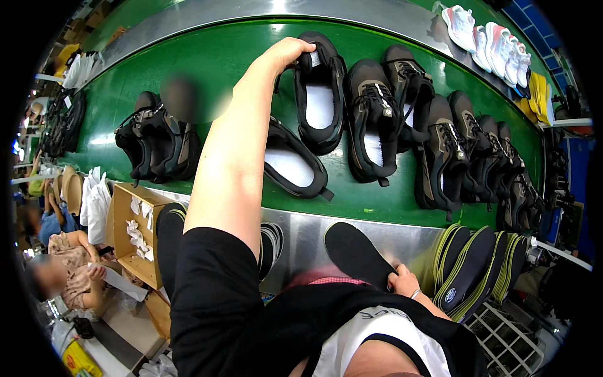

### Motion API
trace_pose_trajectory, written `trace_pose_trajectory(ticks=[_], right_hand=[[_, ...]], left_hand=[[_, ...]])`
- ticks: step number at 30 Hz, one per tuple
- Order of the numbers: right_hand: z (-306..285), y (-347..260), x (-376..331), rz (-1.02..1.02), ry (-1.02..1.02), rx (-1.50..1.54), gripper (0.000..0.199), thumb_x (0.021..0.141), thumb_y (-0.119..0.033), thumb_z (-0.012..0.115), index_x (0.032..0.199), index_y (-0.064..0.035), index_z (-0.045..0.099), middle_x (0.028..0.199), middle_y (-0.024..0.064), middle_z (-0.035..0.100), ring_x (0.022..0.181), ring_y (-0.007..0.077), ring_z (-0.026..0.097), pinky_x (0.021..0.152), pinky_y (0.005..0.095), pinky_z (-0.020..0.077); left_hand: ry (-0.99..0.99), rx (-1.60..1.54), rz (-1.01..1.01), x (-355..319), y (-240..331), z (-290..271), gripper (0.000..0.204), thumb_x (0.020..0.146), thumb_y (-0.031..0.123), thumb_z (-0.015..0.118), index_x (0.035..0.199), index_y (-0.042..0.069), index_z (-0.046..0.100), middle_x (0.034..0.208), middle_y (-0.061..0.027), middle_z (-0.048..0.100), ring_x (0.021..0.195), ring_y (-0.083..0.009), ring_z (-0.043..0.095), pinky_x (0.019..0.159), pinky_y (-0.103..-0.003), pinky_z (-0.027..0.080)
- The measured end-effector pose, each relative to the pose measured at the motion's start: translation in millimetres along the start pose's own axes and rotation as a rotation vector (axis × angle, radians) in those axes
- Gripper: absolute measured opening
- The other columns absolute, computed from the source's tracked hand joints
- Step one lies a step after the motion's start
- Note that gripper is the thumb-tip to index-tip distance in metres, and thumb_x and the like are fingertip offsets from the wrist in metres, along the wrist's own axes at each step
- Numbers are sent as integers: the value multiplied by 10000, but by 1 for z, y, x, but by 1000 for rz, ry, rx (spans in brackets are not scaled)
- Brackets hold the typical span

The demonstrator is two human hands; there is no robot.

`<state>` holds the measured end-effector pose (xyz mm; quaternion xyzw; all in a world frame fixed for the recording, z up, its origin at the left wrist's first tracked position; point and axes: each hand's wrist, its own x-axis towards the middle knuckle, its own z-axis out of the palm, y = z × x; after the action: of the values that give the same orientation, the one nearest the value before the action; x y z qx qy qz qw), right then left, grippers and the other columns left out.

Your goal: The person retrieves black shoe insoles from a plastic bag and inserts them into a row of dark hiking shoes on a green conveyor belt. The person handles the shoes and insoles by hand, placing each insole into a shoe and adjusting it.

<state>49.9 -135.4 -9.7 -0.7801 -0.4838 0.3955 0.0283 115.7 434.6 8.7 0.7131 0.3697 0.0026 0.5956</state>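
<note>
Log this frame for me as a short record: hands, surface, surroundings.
Left hand: gripping a black shoe near its tongue
Right hand: holding a black insole
Surface: green table, bearing other black shoes
Near right: stacked insoles
Upper right: white shoes
Lower left: cardboard box; another person

Dark shoes (pixel 370 85) rest on a green belt (pixel 364 200).

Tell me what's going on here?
A person's left hand grips a black shoe with a white inside near its tongue. The right hand holds a flat black insole, outside any shoe, close to the body. More black lace-up shoes sit on a glossy green surface; lime-edged black insoles are stacked to the right.
</note>
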Motion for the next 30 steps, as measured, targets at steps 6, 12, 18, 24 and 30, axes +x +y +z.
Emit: trace_pose_trajectory(ticks=[6,12,18,24,30], right_hand=[[-33,-15,-6,-138,166,244,126,532,-157,545,535,-33,525,666,180,509,710,343,474,692,417,387],[-84,-23,-73,-7,237,585,336,548,-166,681,733,-78,414,780,108,376,702,267,419,596,322,357],[-104,-7,-148,301,768,416,395,572,-250,643,848,-53,438,841,127,436,817,247,446,728,306,385],[-103,22,-159,845,739,351,485,701,-404,560,975,-18,452,946,201,503,857,330,508,747,353,410],[-87,5,-130,858,353,-123,418,780,-452,465,910,-66,560,1057,171,487,865,347,522,701,409,437]], left_hand=[[122,447,511,-34,13,21,507,775,402,518,1095,9,490,1097,-155,515,1054,-270,454,876,-345,346],[202,1021,340,-171,7,51,573,794,451,474,1215,76,372,622,-121,547,537,-234,547,533,-347,428],[-17,497,-101,-160,-30,81,738,691,503,591,1246,113,299,800,-78,518,573,-152,469,458,-267,370],[86,156,102,-123,-79,73,337,718,307,642,882,36,525,685,-31,518,634,-112,463,559,-250,388],[156,707,12,-172,-19,116,476,713,486,499,945,80,584,955,-152,581,915,-303,546,782,-367,421]])
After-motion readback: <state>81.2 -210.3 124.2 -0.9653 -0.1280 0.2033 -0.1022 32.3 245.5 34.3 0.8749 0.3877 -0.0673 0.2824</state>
